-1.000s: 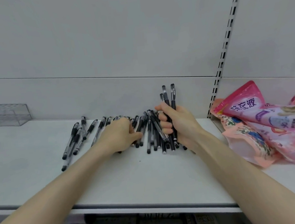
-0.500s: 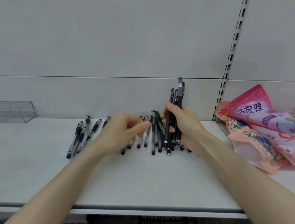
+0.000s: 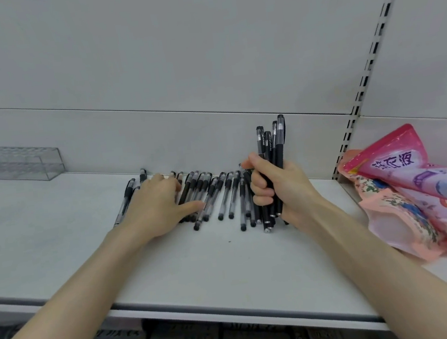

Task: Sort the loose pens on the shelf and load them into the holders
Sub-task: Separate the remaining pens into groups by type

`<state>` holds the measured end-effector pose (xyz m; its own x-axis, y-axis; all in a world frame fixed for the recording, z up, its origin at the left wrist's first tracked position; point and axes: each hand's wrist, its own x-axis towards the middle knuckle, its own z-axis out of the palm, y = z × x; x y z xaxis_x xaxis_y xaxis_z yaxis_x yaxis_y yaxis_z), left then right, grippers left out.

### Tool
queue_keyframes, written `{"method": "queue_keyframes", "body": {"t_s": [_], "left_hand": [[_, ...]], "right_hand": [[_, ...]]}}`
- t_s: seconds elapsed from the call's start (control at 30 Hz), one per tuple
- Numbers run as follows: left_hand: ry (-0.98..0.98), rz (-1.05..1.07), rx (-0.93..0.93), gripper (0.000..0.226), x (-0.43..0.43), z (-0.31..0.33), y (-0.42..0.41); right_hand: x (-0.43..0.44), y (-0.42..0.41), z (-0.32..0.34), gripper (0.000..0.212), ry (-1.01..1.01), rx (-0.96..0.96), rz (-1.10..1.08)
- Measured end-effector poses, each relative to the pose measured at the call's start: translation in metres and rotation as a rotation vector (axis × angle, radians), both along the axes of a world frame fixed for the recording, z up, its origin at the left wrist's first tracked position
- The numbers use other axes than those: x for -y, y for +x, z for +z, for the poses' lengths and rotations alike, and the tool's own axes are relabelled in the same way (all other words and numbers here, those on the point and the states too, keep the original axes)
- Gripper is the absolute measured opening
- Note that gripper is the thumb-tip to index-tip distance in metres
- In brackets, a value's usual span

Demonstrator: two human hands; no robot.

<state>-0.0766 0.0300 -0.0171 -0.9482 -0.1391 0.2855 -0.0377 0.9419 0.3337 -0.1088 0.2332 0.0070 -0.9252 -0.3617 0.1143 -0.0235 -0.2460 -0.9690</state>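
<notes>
While right hand (image 3: 286, 190) still grips perhaps 5 pens (image 3: 277, 141), left hand (image 3: 154, 206) now splays over loose pens (image 3: 232, 193).

L forearm (image 3: 77, 292) & R forearm (image 3: 379, 249) bare to frame edge, L hand (image 3: 159, 204) & R hand (image 3: 285, 187) bare too, slim fingers (image 3: 260, 182).

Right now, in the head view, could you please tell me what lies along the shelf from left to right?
Clear holder → left hand, fingers spread on the loose pens → right hand gripping a bundle of black pens upright → pink pouches.
</notes>
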Motion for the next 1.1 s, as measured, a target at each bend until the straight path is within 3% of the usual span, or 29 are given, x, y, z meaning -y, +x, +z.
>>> {"method": "queue_keyframes", "body": {"t_s": [0.27, 0.43, 0.6, 0.8, 1.1], "left_hand": [[0.033, -0.005, -0.024, 0.038, -0.001, -0.002, -0.002], [-0.084, 0.085, 0.033, 0.046, -0.002, -0.003, -0.007], [-0.036, 0.12, 0.14, 0.048, -0.003, 0.001, -0.013], [-0.01, 0.143, 0.115, 0.053, -0.003, -0.001, -0.01], [0.054, 0.128, 0.2, 0.043, -0.008, 0.006, -0.008]], "right_hand": [[0.004, 0.004, 0.001, 0.029, 0.002, 0.048, 0.027], [0.004, 0.004, 0.001, 0.032, 0.018, 0.056, 0.014], [0.005, 0.005, 0.0, 0.032, 0.037, 0.059, 0.014], [0.006, 0.006, -0.002, 0.026, 0.057, 0.062, 0.047], [0.007, 0.005, -0.005, 0.022, 0.064, 0.058, 0.049]]}}
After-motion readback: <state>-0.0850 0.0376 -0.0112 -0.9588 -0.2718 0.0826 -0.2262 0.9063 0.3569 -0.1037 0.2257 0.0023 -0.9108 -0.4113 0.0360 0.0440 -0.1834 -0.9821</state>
